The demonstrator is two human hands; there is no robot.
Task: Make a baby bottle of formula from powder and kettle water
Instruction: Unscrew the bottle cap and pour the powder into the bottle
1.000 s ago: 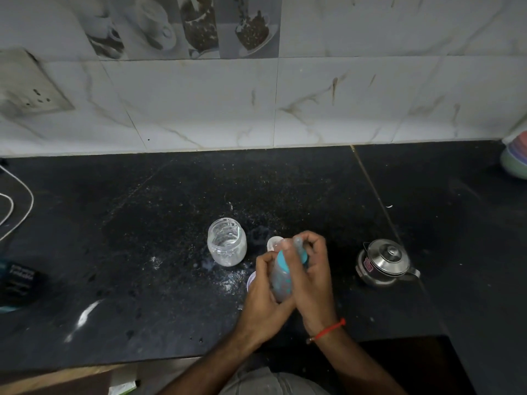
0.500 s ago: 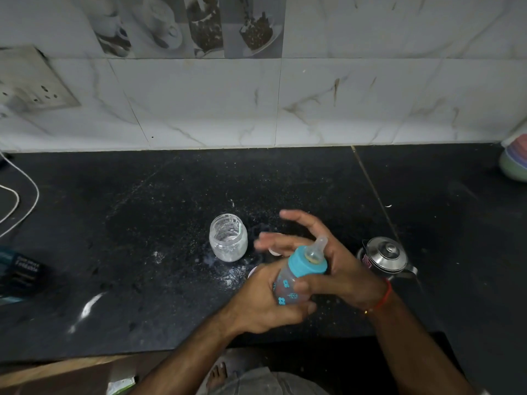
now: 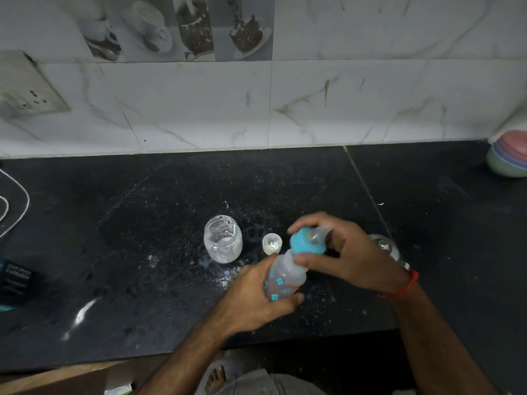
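Note:
My left hand (image 3: pixel 251 297) grips the body of a clear baby bottle (image 3: pixel 283 277) with blue flower prints, tilted up to the right above the black counter (image 3: pixel 142 252). My right hand (image 3: pixel 342 252) holds the blue screw ring with the teat (image 3: pixel 308 241), which sits just off the bottle's neck. A clear glass jar (image 3: pixel 223 239) with white powder residue stands open to the left. A small white cap (image 3: pixel 272 243) lies beside it. The steel kettle (image 3: pixel 386 246) is mostly hidden behind my right hand.
White powder is spilled on the counter around the jar. Stacked pastel bowls (image 3: pixel 509 158) sit at the far right by the tiled wall. A white cable (image 3: pixel 17 212) and a dark packet (image 3: pixel 14 280) lie at the left edge. A wall socket (image 3: pixel 31 92) is upper left.
The bottle was upright between both hands, then tilted. My right hand has closed on the blue ring and lifted it off the neck. The white cap has come into view.

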